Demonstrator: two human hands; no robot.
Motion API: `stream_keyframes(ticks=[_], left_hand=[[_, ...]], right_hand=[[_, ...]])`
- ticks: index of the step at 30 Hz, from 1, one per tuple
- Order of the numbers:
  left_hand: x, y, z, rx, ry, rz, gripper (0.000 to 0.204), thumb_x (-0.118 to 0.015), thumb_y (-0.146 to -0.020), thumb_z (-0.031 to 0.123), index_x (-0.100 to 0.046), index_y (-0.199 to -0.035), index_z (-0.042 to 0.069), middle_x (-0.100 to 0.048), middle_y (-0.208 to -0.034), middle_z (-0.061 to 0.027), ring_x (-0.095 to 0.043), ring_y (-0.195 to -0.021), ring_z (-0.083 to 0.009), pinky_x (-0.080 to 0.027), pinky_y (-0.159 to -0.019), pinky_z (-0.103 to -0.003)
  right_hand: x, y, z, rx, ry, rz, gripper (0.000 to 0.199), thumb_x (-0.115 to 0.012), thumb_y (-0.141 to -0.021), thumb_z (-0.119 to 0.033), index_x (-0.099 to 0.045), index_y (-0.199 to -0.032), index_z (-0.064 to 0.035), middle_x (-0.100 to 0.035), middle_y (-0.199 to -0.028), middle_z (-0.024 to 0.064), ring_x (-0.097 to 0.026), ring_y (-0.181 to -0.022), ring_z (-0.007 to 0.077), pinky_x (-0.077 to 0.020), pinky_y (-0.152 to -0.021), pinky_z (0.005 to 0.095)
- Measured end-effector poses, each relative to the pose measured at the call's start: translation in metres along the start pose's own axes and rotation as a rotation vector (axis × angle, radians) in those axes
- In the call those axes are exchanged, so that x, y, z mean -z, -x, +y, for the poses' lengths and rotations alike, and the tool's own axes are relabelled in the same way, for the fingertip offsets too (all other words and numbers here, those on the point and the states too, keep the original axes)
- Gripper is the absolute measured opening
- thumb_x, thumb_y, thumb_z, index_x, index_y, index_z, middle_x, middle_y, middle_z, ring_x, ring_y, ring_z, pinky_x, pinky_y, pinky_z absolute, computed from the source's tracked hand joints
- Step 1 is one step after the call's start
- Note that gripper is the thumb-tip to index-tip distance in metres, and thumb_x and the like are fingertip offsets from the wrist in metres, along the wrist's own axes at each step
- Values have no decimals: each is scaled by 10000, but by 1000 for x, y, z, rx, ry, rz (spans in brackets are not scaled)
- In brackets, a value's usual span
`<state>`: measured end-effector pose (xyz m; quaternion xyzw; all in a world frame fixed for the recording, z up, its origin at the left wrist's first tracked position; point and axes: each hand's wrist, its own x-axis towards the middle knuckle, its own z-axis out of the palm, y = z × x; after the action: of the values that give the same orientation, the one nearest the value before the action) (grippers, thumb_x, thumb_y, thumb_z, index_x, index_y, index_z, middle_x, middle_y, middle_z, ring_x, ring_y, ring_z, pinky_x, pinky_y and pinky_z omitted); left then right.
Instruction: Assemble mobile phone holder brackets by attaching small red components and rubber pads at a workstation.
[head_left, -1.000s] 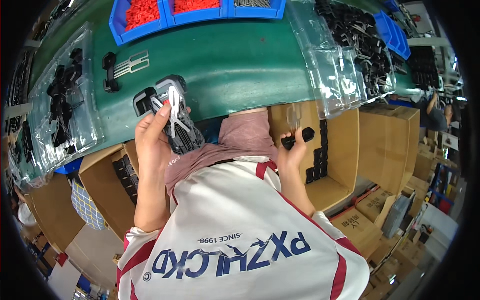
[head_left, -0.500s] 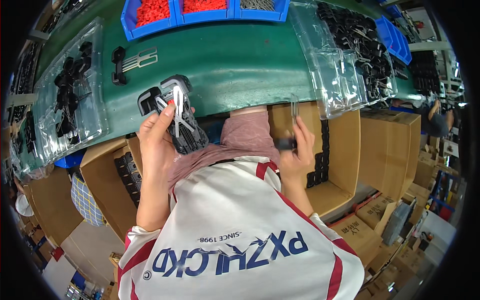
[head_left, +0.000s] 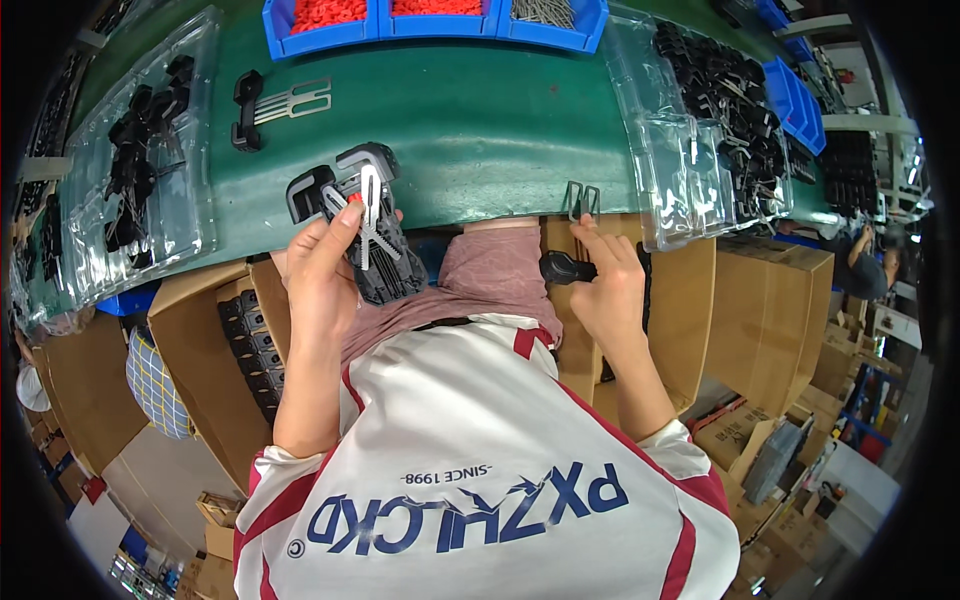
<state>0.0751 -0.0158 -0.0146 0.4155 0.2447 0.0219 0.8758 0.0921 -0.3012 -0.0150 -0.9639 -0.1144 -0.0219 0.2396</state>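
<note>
The left hand (head_left: 325, 250) is closed on a grey-and-black device (head_left: 392, 275), its thumb pressed near a small red part (head_left: 354, 200) beside pale, toothed metal strips (head_left: 371, 215). The device is held tilted at the near edge of the green table (head_left: 450, 130), its far end over the tabletop and its near end close to the person's lap.

The right hand (head_left: 608, 275) is clamped on a pronged piece (head_left: 567, 267); its black handle sticks out to the left of the hand, and its metal prongs point away, reaching the table's near edge. The two held things are well apart.

Farther left, a second pronged piece (head_left: 247, 112) lies on the table, prongs to the right. Across the far side stand joined blue bins (head_left: 440, 27) with red parts (head_left: 330, 12) and thin metal pins (head_left: 541, 12). A clear tray (head_left: 190, 230) at the left bears black parts (head_left: 130, 185); another clear sheet (head_left: 660, 205) lies at the right, by a heap of black pieces (head_left: 715, 85). Open cardboard boxes (head_left: 690, 300) stand below the near edge.
</note>
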Motion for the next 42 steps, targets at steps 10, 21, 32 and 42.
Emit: stream_keyframes(ticks=[10,21,32,42], left_hand=[[3,12,11,-84,6,23,185,-606,-898,103,-652,-953,-68,-690,-886,-189,-675,-716,-192,-532,-619,-232],[24,16,18,-95,5,40,201,-570,-909,103,-652,-957,-75,-686,-894,-190,-683,-778,-216,-518,-666,-244],[34,6,23,-134,-4,62,188,-562,-906,85,-651,-942,-76,-682,-910,-225,-681,-765,-202,-522,-652,-234],[13,1,41,-109,-157,137,175,-653,-860,138,-651,-844,-36,-648,-757,-90,-606,-633,-115,-479,-566,-191]], right_hand=[[-11,-43,-7,-319,-1459,182,379,-534,-762,100,-623,-1114,-8,-615,-1151,163,-590,-1053,265,-481,-865,356],[-6,-46,-15,-440,-667,115,264,-607,-851,1,-606,-1114,2,-571,-1127,124,-570,-807,187,-475,-721,252],[-49,-63,-16,106,-1018,40,259,-707,-781,-25,-632,-1029,-4,-560,-1023,92,-499,-676,159,-438,-592,248],[-30,-41,-77,-21,-1924,-158,173,-740,-725,-9,-641,-865,-32,-523,-844,85,-443,-639,137,-383,-520,255]])
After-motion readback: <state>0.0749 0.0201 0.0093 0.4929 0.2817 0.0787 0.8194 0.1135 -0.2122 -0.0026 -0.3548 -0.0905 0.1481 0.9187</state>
